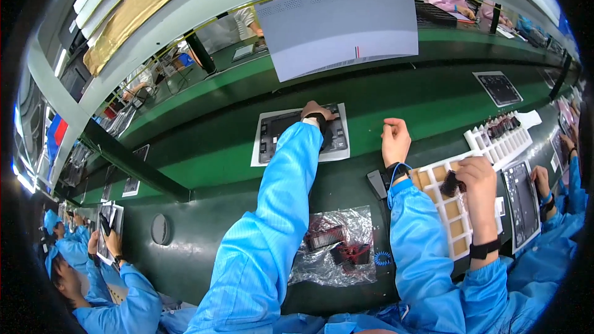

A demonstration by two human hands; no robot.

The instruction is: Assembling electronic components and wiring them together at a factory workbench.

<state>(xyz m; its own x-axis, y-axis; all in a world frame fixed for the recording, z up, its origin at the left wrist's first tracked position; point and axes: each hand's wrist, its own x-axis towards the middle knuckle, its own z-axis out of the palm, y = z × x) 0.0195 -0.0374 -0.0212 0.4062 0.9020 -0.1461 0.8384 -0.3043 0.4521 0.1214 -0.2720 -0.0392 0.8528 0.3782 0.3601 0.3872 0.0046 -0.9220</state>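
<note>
Dark tablet-shaped panel (301,134) is seen lying flat on a white sheet (257,148) on the green conveyor belt (204,148), beyond the dark bench (204,235). The left hand (317,112) is laid on the panel's far edge, fingers curled onto it; whether it is gripped cannot be told. The right hand (395,138) is held above the belt just right of the sheet, fingers closed together on nothing visible. A clear bag of dark parts (337,244) is placed between the blue sleeves, and a white compartment tray (448,210) is reached into by a neighbour's hand (476,176)
</note>
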